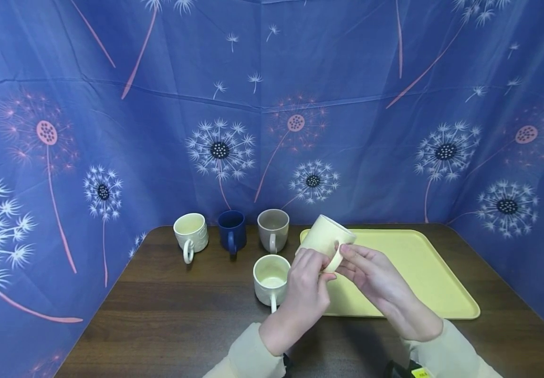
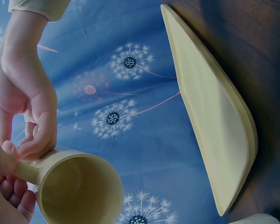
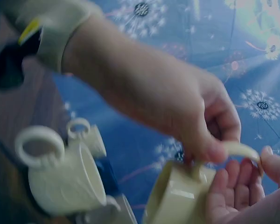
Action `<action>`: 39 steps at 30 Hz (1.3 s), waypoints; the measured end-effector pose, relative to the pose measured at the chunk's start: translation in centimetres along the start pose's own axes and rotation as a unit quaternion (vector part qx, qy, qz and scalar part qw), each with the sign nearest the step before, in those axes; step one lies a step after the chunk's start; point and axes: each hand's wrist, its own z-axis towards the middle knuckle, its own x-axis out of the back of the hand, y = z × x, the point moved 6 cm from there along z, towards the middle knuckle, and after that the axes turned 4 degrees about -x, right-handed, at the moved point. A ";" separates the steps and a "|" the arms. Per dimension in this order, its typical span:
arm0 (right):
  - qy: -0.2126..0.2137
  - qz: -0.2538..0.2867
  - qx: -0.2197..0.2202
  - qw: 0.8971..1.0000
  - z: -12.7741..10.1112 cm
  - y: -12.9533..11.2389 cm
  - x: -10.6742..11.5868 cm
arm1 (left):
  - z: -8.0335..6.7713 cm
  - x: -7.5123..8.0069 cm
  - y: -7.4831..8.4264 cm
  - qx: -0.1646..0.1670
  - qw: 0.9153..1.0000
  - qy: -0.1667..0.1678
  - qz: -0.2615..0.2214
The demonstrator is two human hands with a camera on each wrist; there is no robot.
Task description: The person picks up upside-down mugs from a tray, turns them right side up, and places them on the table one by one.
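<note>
A pale yellow mug is held tilted in the air above the left edge of the yellow tray, its mouth turned away from me. My left hand pinches the mug's handle from the left. My right hand holds the mug from the right, fingers curled under its body by the handle. The left wrist view looks into the mug, with the right hand above it. The right wrist view shows the left hand over the mug.
On the dark wooden table stand a cream mug, a dark blue mug and a grey-beige mug in a back row. A white mug stands just left of my left hand. Blue dandelion-print cloth walls three sides.
</note>
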 end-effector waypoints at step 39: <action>-0.179 -0.586 0.477 0.630 -2.9 -5.1 -2.5 | -1.1 2.1 0.1 0.142 0.977 -0.128 -0.093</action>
